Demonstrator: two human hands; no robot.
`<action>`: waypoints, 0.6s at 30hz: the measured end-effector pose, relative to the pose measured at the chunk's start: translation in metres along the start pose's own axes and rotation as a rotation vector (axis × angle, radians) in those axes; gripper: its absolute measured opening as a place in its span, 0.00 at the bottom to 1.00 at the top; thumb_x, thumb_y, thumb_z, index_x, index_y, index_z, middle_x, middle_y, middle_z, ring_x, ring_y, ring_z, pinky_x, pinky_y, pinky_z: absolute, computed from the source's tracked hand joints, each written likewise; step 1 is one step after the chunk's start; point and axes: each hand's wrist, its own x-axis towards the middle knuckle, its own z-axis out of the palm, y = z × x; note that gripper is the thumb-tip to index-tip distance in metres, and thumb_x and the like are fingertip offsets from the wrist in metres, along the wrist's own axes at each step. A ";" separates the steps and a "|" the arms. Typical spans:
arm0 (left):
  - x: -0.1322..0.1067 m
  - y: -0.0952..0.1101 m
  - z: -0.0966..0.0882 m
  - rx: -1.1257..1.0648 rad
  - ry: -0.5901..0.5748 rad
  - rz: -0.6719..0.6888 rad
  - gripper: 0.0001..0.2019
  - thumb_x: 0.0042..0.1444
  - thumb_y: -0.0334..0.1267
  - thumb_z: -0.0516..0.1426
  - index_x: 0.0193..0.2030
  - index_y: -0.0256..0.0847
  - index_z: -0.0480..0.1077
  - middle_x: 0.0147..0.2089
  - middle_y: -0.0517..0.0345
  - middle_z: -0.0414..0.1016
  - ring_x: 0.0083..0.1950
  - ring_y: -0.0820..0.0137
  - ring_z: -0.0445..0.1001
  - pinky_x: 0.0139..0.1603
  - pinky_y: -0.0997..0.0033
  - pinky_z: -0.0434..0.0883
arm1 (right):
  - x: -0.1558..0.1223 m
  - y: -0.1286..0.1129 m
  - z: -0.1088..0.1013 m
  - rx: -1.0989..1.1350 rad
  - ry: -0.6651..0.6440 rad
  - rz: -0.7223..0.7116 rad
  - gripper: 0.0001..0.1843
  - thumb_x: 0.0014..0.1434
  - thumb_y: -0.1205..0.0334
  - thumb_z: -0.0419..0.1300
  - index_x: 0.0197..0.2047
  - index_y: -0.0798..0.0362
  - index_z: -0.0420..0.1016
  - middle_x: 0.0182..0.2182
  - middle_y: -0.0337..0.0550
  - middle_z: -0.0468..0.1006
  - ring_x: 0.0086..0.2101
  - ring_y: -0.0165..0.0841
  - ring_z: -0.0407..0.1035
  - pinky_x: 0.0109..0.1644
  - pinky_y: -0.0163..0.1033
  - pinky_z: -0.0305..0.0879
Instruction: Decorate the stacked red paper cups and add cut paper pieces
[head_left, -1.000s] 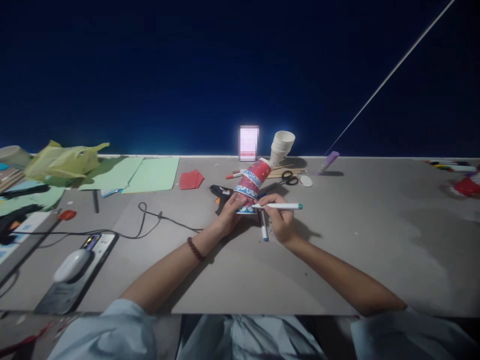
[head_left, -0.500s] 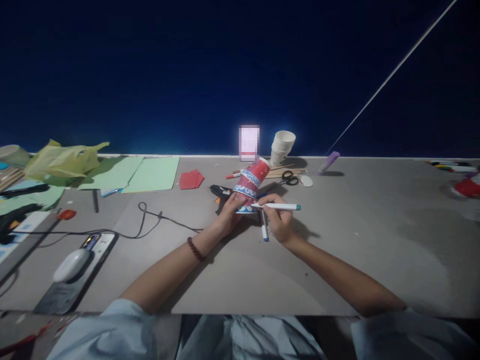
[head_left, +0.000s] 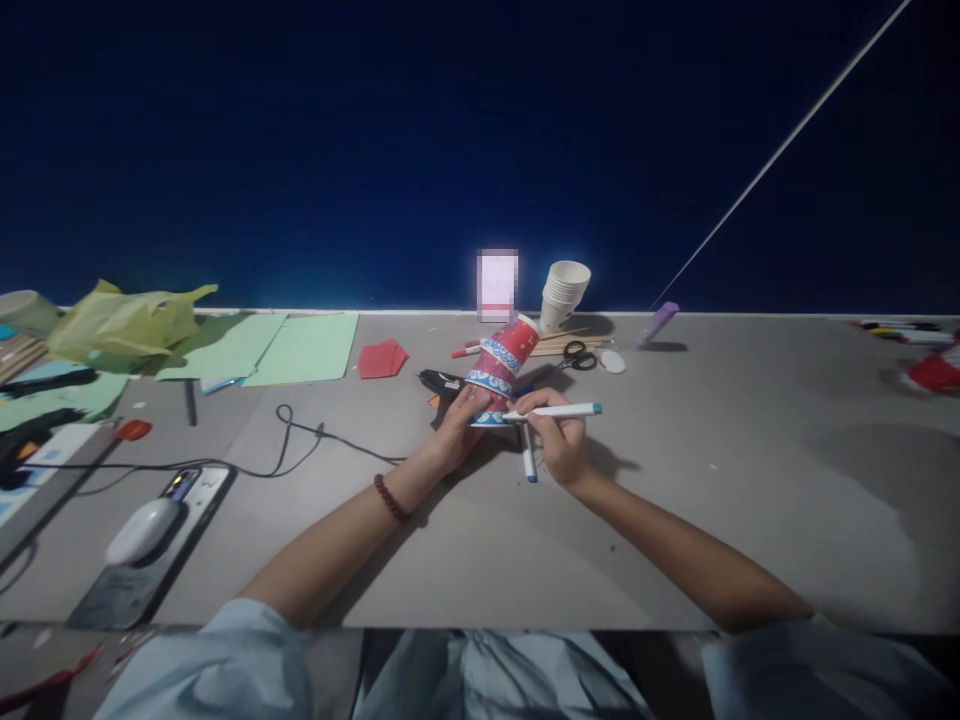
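Two red paper cups, joined end to end and patterned with blue-and-white scallop bands, tilt to the right above the table. My left hand is closed around the lower cup. In my right hand is a white marker with a green end, held like a pen. Its tip meets the scalloped band near the lower rim, as far as I can see. Just below my hands lies a blue-ended marker. A black glue gun rests behind my left hand, partly hidden.
Behind the cups stand a stack of white paper cups, black scissors and a lit, blurred screen. A purple glue stick is to the right. Leftward are red paper, green sheets, a cable and a phone.
The marker's tip has shifted slightly down along the lower cup toward its rim. My left hand and the cups have barely moved.
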 end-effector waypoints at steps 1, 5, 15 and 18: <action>0.000 0.000 0.000 0.001 0.000 0.004 0.17 0.51 0.43 0.66 0.45 0.39 0.73 0.38 0.54 0.78 0.38 0.67 0.76 0.44 0.68 0.72 | 0.000 -0.001 0.000 -0.007 0.004 0.000 0.06 0.56 0.65 0.56 0.30 0.49 0.73 0.28 0.39 0.76 0.29 0.34 0.70 0.36 0.40 0.67; 0.000 -0.001 -0.001 -0.003 -0.006 0.007 0.18 0.52 0.42 0.66 0.47 0.38 0.73 0.39 0.55 0.78 0.39 0.67 0.76 0.46 0.68 0.72 | 0.001 -0.003 0.001 -0.030 0.012 -0.005 0.06 0.57 0.63 0.56 0.31 0.49 0.73 0.29 0.39 0.76 0.31 0.34 0.71 0.36 0.39 0.68; -0.001 -0.002 -0.001 0.025 -0.003 0.014 0.15 0.54 0.42 0.64 0.47 0.40 0.74 0.39 0.55 0.78 0.40 0.65 0.75 0.46 0.64 0.71 | 0.000 -0.003 -0.001 -0.038 -0.020 -0.003 0.06 0.56 0.65 0.56 0.30 0.50 0.74 0.28 0.40 0.76 0.31 0.35 0.71 0.36 0.40 0.68; -0.001 -0.001 0.000 0.033 0.001 0.022 0.16 0.53 0.42 0.65 0.47 0.40 0.74 0.39 0.55 0.78 0.40 0.65 0.75 0.45 0.65 0.71 | 0.001 -0.003 -0.001 -0.033 -0.018 -0.005 0.06 0.55 0.65 0.56 0.30 0.50 0.74 0.27 0.39 0.76 0.30 0.34 0.71 0.35 0.40 0.68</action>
